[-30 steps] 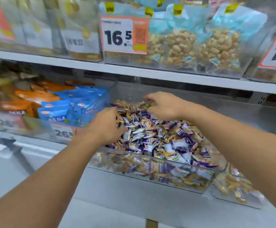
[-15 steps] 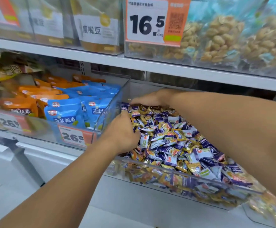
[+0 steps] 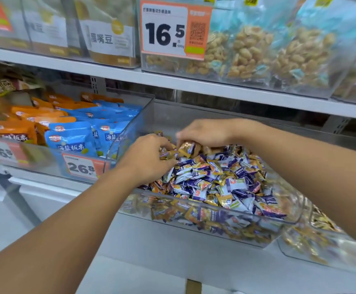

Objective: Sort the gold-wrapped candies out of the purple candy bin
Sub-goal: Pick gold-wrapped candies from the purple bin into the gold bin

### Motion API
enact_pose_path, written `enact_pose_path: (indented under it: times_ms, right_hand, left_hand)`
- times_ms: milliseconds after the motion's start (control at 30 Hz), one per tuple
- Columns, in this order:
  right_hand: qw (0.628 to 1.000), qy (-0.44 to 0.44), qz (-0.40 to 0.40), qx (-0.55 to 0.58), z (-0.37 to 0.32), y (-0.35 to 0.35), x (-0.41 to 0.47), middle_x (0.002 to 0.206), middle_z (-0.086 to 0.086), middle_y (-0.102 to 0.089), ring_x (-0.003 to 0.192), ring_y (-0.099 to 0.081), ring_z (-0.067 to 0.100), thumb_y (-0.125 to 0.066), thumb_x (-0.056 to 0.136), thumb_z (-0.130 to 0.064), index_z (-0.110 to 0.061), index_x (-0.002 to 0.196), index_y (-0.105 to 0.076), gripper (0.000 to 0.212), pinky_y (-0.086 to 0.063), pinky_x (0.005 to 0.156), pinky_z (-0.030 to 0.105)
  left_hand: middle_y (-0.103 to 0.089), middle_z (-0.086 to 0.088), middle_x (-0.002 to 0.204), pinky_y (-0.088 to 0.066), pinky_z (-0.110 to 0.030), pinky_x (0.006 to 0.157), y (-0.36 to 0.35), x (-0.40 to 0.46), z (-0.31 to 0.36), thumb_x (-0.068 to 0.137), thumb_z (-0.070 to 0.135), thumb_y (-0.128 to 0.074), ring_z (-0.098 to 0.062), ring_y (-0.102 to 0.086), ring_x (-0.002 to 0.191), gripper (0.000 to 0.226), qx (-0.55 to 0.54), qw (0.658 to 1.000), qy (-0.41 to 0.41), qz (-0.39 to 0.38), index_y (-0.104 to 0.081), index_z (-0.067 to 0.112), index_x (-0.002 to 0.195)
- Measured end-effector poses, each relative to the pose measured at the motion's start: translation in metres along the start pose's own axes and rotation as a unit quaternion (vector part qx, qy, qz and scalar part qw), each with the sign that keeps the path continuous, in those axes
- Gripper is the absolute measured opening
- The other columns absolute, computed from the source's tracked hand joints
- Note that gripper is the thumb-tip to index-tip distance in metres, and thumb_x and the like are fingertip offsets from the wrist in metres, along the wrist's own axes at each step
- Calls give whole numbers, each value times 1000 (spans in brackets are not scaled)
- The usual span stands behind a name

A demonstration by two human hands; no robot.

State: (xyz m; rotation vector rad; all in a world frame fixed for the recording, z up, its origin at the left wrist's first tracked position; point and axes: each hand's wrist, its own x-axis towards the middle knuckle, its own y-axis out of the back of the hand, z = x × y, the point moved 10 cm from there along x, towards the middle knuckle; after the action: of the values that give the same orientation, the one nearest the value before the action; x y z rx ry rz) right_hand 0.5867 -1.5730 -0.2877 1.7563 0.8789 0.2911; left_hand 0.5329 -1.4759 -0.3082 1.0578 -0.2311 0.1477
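Blue snack bags (image 3: 72,137) and orange snack bags (image 3: 11,130) are packed in a clear bin (image 3: 145,107) on the left of the lower shelf. A price tag reading 26.8 (image 3: 81,166) is stuck on the front of that bin. On the white upper shelf (image 3: 194,82), bags of pale nuts (image 3: 249,52) are kept in a clear box. A big price tag reading 16.5 (image 3: 166,32) is seen on it. Tall bags with white labels (image 3: 109,39) are lined up to the left.
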Motion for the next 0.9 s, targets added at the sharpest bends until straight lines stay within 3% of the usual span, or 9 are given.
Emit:
enact_pose_path:
  times_ms: [67, 167, 233, 300, 367, 433, 567, 733, 900]
  right_hand:
    - [998, -19, 20, 59, 5, 2, -29, 89, -11, -72, 70, -60, -5, -26, 106, -52, -20, 106, -76, 59, -43, 75, 16]
    - [994, -29, 48, 93, 20, 1, -63, 131, -17, -63, 117, -54, -1, -14, 101, -63, -32, 119, -73, 68, -31, 106, 25]
    - [990, -30, 71, 117, 33, -1, -77, 144, -20, -51, 133, -43, 0, -14, 100, -65, -39, 129, -65, 64, -24, 113, 29]
    - [991, -4, 86, 103, 39, -2, -84, 148, -19, -46, 136, -38, -2, -27, 106, -50, -35, 139, -57, 47, -24, 110, 18]
    - [992, 13, 106, 62, 42, 0, -88, 144, -16, -50, 132, -44, -2, -49, 104, -23, -29, 142, -53, 38, -30, 101, 5]
    - [988, 23, 154, 19, 44, 9, -91, 136, -14, -59, 125, -52, -1, -58, 94, -3, -27, 138, -56, 51, -40, 104, 15]
    - [966, 13, 252, -53, 46, 28, -96, 131, -9, -63, 112, -54, 0, -58, 88, 7, -24, 133, -62, 55, -41, 97, 19]
    - [943, -50, 231, 233, 76, 24, -99, 110, 9, -71, 86, -72, 15, -51, 89, 18, -11, 114, -69, 43, -61, 80, 32]
    - [895, -120, 213, 372, 80, 14, -99, 84, 12, -69, 67, -60, 20, -47, 94, 10, -6, 94, -76, 32, -53, 59, 27]
  left_hand:
    - [-65, 5, 102, -46, -28, 81, 0, -2, 7, 82, 31, -77, -15, -60, 98, 26, -6, 1000, -12, 1, -71, 26, 107]
    - [-68, 5, 103, -45, -26, 82, -1, -1, 10, 83, 19, -75, -12, -58, 94, 25, -4, 1000, -21, 6, -73, 25, 107]
    - [-70, 5, 96, -50, -32, 87, 0, 0, 10, 84, 17, -75, -17, -60, 95, 17, -8, 1000, -22, 18, -76, 26, 99]
    - [-66, 4, 88, -49, -34, 83, 2, 0, 8, 85, 20, -77, -19, -56, 89, 11, -14, 999, -18, 31, -76, 27, 93]
    - [-66, 2, 86, -49, -31, 78, 5, -1, 6, 85, 18, -77, -15, -56, 78, 13, -45, 998, -16, 43, -76, 24, 96]
    - [-70, 0, 90, -53, -33, 79, 13, -3, 5, 85, 16, -76, -16, -61, 78, 17, -96, 993, -15, 64, -75, 24, 101]
    - [-71, -4, 94, -54, -29, 85, 17, -9, 16, 88, 13, -73, -17, -67, 88, 21, -232, 972, -1, 44, -71, 24, 105]
    - [-69, -19, 106, -57, -21, 72, -2, -17, 29, 94, 2, -61, -26, -71, 83, 27, -392, 918, 51, -34, -66, 26, 105]
    - [-66, -15, 99, -57, -23, 70, -15, -16, 30, 99, -1, -52, -21, -63, 79, 28, -483, 867, 100, -75, -63, 15, 119]
